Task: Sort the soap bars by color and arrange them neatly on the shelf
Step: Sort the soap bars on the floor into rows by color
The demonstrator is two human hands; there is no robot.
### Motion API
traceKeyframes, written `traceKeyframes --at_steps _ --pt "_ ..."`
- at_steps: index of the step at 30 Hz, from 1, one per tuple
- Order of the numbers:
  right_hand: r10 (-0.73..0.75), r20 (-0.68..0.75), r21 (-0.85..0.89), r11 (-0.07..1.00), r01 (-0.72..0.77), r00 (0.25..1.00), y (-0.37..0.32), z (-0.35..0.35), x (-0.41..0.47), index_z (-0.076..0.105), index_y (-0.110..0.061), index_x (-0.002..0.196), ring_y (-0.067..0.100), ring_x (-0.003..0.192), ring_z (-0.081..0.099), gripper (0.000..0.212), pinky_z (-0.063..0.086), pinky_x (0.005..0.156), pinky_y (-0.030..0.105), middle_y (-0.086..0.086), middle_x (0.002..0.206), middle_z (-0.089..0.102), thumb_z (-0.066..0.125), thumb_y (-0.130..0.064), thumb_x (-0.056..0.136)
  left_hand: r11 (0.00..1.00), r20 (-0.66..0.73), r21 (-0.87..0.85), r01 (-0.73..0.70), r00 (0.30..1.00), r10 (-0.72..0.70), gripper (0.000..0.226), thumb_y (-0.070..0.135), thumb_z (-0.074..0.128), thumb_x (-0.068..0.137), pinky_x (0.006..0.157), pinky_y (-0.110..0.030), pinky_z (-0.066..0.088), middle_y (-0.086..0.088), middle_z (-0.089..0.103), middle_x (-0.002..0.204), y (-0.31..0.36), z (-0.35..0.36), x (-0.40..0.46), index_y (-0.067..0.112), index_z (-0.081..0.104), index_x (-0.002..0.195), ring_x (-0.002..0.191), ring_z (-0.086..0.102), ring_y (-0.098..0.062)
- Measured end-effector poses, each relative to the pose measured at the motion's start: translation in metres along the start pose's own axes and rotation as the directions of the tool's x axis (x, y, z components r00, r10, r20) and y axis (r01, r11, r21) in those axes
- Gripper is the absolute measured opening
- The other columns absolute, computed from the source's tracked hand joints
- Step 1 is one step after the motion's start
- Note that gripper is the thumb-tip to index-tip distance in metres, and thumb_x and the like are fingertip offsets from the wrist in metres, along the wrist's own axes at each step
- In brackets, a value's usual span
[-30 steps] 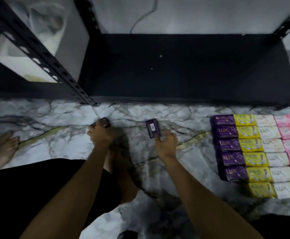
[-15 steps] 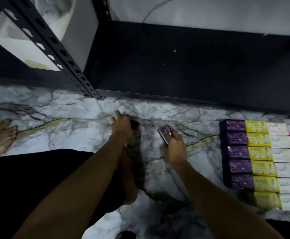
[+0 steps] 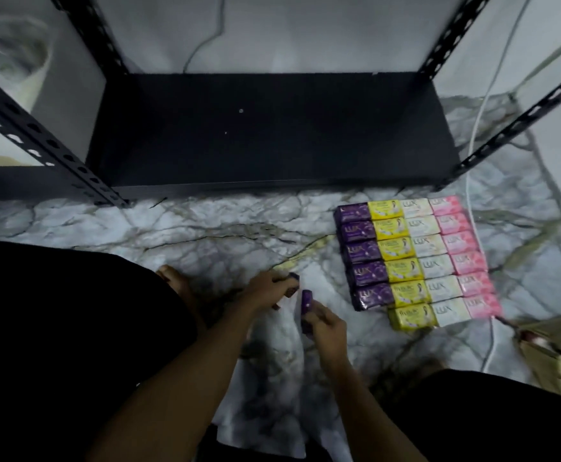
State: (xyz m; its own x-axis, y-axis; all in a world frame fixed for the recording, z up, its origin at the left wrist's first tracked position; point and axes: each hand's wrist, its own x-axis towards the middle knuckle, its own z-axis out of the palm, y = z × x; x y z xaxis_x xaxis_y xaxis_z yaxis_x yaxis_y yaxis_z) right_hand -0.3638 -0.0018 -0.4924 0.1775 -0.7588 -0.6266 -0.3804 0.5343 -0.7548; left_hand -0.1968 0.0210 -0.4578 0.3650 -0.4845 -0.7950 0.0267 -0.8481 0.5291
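The left hand (image 3: 266,290) gripped one purple soap bar (image 3: 293,282), fingers curled on it; the right hand (image 3: 327,325) clamped another purple bar (image 3: 306,306) just beside it, above the marble floor (image 3: 206,228).

Both my forearms reach forward and inward, hands close together low at centre. My left hand (image 3: 266,290) has its fingers curled round a purple soap bar (image 3: 293,284), knuckles up. My right hand (image 3: 327,328) pinches a second purple bar (image 3: 306,310), held upright on its edge. One bare foot (image 3: 176,281) shows by my left knee.
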Motion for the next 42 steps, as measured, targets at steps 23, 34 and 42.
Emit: traceKeyframes --at_steps 23,34,42 --pt "-0.015 0.029 0.692 0.722 -0.009 0.999 -0.09 -0.137 -0.076 0.066 -0.001 0.119 0.023 0.087 0.07 0.029 0.058 0.064 0.03 0.015 0.108 0.073 0.049 -0.015 0.101 0.923 0.151 -0.348 -0.164 0.962 0.228 0.08 0.079 0.02 0.09 0.053 -0.024 0.051 -0.011 0.074 0.083 0.092 0.101 -0.125 0.016 0.069 0.098 0.056 0.064 -0.018" --pt "-0.137 0.107 0.624 0.78 0.041 0.985 -0.078 -0.188 -0.086 0.063 0.0 0.119 0.04 0.099 0.068 0.026 0.059 0.08 0.055 0.023 0.115 0.069 0.05 -0.015 0.102 0.941 0.22 -0.299 -0.157 0.948 0.228 0.07 0.071 0.028 0.096 0.066 -0.032 0.055 -0.013 0.076 0.092 0.086 0.114 -0.128 0.013 0.068 0.107 0.071 0.07 -0.024" --pt "-0.212 0.109 0.079 0.976 0.204 0.971 -0.1 -0.179 -0.084 0.061 -0.001 0.099 0.021 0.071 0.064 0.038 0.049 0.056 0.028 0.01 0.082 0.066 0.086 -0.016 0.075 0.981 0.447 -0.178 -0.08 0.881 0.153 0.055 0.067 0.051 0.092 0.083 -0.043 0.059 -0.011 0.073 0.103 0.077 0.097 -0.127 0.019 0.068 0.113 0.091 0.071 -0.03"
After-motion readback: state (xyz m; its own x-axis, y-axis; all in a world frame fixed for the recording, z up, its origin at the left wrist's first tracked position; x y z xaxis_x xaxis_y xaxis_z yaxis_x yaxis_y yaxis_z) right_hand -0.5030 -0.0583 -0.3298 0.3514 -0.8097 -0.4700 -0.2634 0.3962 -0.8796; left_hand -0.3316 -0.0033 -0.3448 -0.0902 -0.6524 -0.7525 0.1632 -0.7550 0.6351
